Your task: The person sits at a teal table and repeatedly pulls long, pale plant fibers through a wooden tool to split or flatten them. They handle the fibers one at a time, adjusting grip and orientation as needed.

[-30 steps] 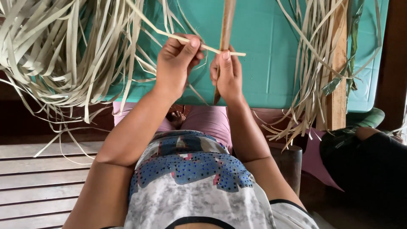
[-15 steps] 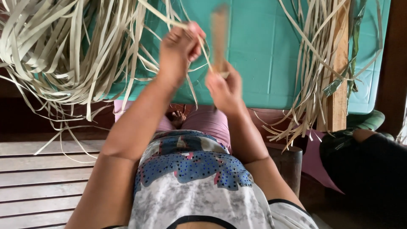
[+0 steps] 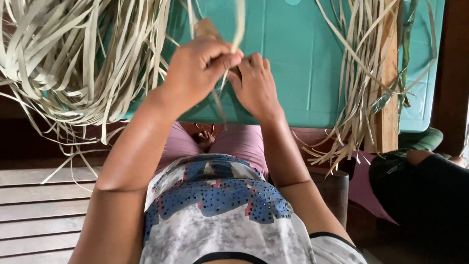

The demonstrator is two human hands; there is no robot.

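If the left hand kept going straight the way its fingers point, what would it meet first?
The left hand points rightward toward the right hand; it would likely meet those fingers first, with the pale leaf strip pinched between them. Depth is unclear.

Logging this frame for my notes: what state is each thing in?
Left hand: pinching a pale leaf strip.
Right hand: closed on a brown wooden tool.
Left strip heap: loose, tangled, overhanging the green table.
Right strip bundle: draped over the edge.
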